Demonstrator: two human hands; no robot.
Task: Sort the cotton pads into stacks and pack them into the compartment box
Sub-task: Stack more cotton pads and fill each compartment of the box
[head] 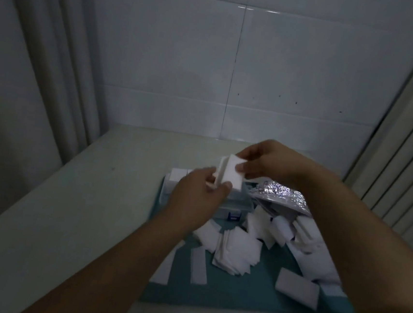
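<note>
White pads held over a half-hidden box

Cotton dominates the dim, blurred scene: both hands hold a small stack (226, 171) of pads upright in the air above the box (233, 207); the left hand (196, 195) grips its near lower edge, thumb tip on the front face, the other fingers hidden behind; the right hand (265, 162) pinches the top far corner between thumb and curled fingers. How many pads the stack holds cannot be told.

The box, clear with a small blue label, lies mostly hidden behind the left hand and the stack; its compartments cannot be made out, though white blocks (179, 175) show at its far left corner. A crinkled silver bag (280, 193) lies just right of the box, partly covered by the right forearm.

Loose pads (236, 250) lie scattered on a teal mat (212, 293) near the box, some overlapping, some under the right arm; a thicker pile (297, 287) sits at the mat's near right. The mat rests on a pale table (82, 207) against a tiled wall (234, 70).
</note>
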